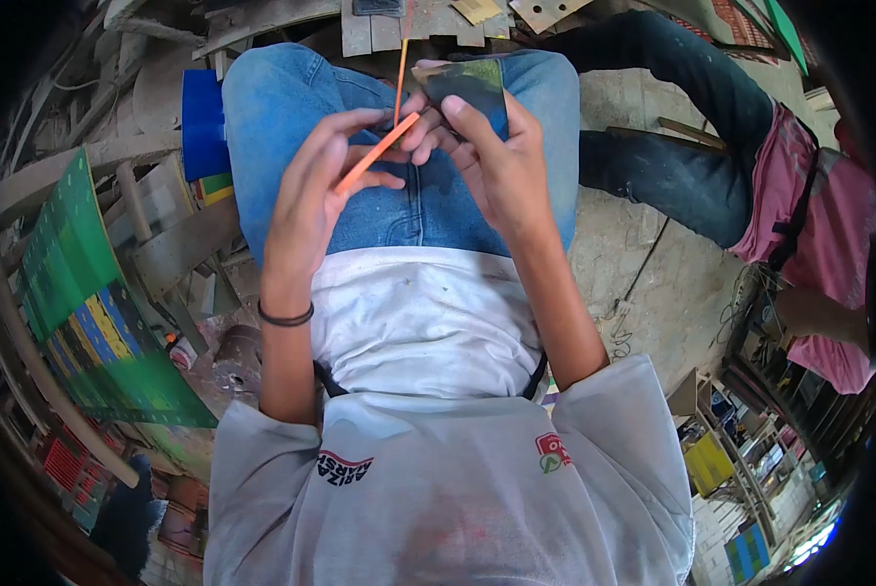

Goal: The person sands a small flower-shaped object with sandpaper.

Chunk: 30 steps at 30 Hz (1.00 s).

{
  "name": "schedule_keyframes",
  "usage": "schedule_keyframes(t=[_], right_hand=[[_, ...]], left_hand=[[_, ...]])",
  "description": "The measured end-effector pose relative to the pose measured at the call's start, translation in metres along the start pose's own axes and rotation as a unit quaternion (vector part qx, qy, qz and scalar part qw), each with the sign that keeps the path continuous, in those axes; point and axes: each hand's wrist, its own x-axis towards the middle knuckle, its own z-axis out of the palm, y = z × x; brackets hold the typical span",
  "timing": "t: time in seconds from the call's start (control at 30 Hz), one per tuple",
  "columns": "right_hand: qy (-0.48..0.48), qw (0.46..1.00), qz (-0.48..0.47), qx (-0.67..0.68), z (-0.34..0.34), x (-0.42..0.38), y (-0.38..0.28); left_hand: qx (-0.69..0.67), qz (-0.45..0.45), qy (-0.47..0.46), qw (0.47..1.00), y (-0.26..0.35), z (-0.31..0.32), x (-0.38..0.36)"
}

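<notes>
Left hand (pixel 328 176): ours, half-curled, fingers parted, holding orange strip (pixel 379 152).
Right hand (pixel 501 156): ours, thumb pinching dark flat piece (pixel 479 90), right of orange strip, over our jeans (pixel 262 107).

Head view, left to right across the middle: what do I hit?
Green panel → left hand with orange strip → right hand holding dark flat piece → co-worker's pink garment.
</notes>
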Motion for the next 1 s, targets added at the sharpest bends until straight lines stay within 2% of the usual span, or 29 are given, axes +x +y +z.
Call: schedule_keyframes(t=[0.07, 0.13, 0.2, 0.23, 0.3, 0.33, 0.4, 0.47, 0.5, 0.57, 0.6, 0.67, 0.7, 0.77, 0.9, 0.93, 1.0], right_hand=[[0.03, 0.999, 0.007, 0.026, -0.001, 0.002, -0.001], [0.028, 1.0, 0.007, 0.006, 0.002, 0.002, -0.002], [0.021, 1.0, 0.009, -0.013, 0.006, 0.002, -0.003], [0.016, 1.0, 0.008, -0.026, 0.008, 0.002, -0.004], [0.011, 0.999, 0.006, -0.039, 0.009, 0.002, -0.005], [0.021, 0.999, 0.004, -0.025, 0.008, 0.001, -0.005], [0.033, 0.999, 0.002, -0.011, 0.006, 0.001, -0.006], [0.041, 0.992, -0.074, -0.09, 0.001, 0.0, -0.006], [0.041, 0.992, -0.074, -0.09, -0.003, -0.001, -0.008], [0.008, 0.936, -0.203, -0.288, -0.009, -0.001, -0.01], [0.007, 0.936, -0.203, -0.288, -0.004, -0.005, -0.013], [0.096, 0.967, -0.089, -0.22, 0.008, -0.015, -0.022], [0.096, 0.967, -0.089, -0.221, 0.006, -0.014, -0.021], [0.053, 0.926, -0.227, -0.296, 0.001, -0.011, -0.018], [0.052, 0.924, -0.219, -0.309, 0.002, -0.012, -0.021], [0.025, 0.915, -0.245, -0.321, -0.001, -0.01, -0.02], [-0.003, 0.903, -0.271, -0.333, -0.001, -0.01, -0.02]], left_hand=[[0.07, 0.123, -0.095, 0.985, -0.004, -0.001, -0.009], [0.087, 0.129, -0.095, 0.983, 0.0, 0.007, -0.016], [0.344, 0.151, -0.028, 0.926, 0.01, 0.013, -0.017], [0.345, 0.151, -0.028, 0.926, 0.01, 0.013, -0.017], [0.44, 0.235, 0.015, 0.867, 0.006, 0.012, -0.011], [0.44, 0.235, 0.014, 0.867, 0.004, 0.012, -0.009], [0.438, 0.298, 0.034, 0.848, -0.001, 0.012, -0.006], [0.451, 0.322, 0.045, 0.831, -0.001, 0.012, -0.006], [0.465, 0.346, 0.058, 0.813, -0.001, 0.011, -0.006], [0.498, 0.34, 0.062, 0.796, 0.004, 0.012, -0.01], [0.53, 0.333, 0.067, 0.777, 0.006, 0.013, -0.012], [0.526, 0.328, 0.074, 0.781, 0.006, 0.013, -0.013], [0.523, 0.323, 0.08, 0.785, 0.006, 0.013, -0.013], [0.493, 0.336, 0.073, 0.799, 0.004, 0.012, -0.011], [0.429, 0.357, 0.057, 0.828, 0.002, 0.012, -0.011], [0.428, 0.358, 0.057, 0.828, 0.003, 0.013, -0.011], [0.48, 0.424, 0.038, 0.767, 0.005, 0.012, -0.008]])
